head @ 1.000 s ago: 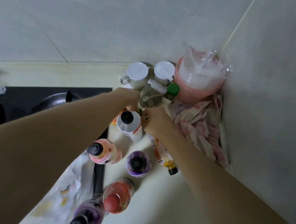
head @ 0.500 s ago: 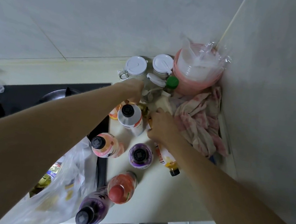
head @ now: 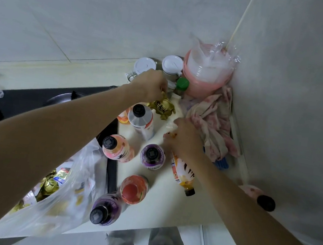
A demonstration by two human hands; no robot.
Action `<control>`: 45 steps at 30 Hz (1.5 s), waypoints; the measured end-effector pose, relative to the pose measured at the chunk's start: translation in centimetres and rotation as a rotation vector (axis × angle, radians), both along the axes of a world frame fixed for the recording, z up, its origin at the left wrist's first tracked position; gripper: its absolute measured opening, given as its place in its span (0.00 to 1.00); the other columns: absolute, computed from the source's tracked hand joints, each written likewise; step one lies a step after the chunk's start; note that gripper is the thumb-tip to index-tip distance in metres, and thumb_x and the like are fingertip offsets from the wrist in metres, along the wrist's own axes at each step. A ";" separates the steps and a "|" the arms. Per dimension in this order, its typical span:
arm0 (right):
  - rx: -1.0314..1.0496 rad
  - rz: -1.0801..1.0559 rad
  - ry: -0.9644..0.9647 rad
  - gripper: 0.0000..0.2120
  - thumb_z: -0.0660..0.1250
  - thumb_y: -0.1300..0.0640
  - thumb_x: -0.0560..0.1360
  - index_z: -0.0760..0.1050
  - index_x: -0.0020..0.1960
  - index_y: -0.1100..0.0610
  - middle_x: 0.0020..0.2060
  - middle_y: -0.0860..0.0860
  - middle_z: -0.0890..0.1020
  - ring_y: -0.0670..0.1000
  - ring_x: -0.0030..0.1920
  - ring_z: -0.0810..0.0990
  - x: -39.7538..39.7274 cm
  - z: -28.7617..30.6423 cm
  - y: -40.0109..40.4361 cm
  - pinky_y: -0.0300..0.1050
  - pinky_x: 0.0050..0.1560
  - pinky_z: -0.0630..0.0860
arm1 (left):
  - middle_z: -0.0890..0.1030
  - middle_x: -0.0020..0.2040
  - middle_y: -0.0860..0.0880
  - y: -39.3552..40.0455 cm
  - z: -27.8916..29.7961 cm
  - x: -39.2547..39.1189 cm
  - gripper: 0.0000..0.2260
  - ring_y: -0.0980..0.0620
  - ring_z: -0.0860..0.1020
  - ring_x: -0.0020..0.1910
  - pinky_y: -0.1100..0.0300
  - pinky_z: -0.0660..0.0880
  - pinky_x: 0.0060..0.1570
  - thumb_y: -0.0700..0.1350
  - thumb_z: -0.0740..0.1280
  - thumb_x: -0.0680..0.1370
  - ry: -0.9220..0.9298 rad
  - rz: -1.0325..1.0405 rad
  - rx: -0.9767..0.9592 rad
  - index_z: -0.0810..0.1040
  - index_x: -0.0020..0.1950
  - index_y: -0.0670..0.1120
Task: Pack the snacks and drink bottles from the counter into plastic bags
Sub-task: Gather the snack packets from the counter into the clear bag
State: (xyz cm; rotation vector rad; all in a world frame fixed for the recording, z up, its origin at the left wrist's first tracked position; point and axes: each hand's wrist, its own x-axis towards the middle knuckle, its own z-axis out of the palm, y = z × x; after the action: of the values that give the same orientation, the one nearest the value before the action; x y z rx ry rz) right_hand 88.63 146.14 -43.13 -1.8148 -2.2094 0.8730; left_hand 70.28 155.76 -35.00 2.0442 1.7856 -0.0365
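Lifted since a second ago, one crinkled gold foil snack packet (head: 161,108) hangs from the left hand (head: 151,86), its grip pinched shut; right hand (head: 183,136) clutches something unclear; seven drink bottles below both grips on the bench (head: 166,201).

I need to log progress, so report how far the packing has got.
Done: the plastic bag at the counter edge already holds several gold and other snack packets. In hand: the left hand has its grip on a gold snack packet; the right hand rests by a lying orange bottle. Left: at least six bottles on the counter, none bagged.
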 end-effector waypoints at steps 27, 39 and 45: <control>-0.040 -0.100 0.652 0.23 0.82 0.46 0.66 0.81 0.56 0.54 0.51 0.48 0.86 0.48 0.53 0.85 -15.6 17.2 -14.2 0.47 0.58 0.81 | 0.84 0.42 0.52 -30.2 15.2 -19.3 0.07 0.51 0.81 0.43 0.53 0.79 0.48 0.52 0.68 0.78 -0.372 0.397 0.337 0.81 0.48 0.50; -0.050 0.230 0.186 0.20 0.80 0.48 0.70 0.81 0.58 0.53 0.55 0.50 0.85 0.51 0.57 0.81 -28.3 9.7 -22.0 0.45 0.53 0.75 | 0.77 0.50 0.48 -43.8 5.6 -27.3 0.11 0.43 0.72 0.51 0.45 0.76 0.46 0.47 0.71 0.74 0.026 0.433 0.411 0.80 0.56 0.48; -0.051 0.415 0.047 0.13 0.76 0.52 0.72 0.82 0.55 0.51 0.48 0.49 0.85 0.54 0.51 0.84 -28.8 7.2 -22.1 0.50 0.50 0.80 | 0.71 0.60 0.43 -45.8 3.5 -29.3 0.22 0.40 0.71 0.57 0.46 0.75 0.46 0.45 0.72 0.72 0.158 0.607 0.359 0.73 0.66 0.48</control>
State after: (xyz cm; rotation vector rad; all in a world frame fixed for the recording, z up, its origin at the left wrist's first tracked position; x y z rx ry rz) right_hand 59.79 124.07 -35.89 -1.3537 -2.6008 1.0364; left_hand 40.97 109.95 -31.48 1.6524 2.5964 0.3294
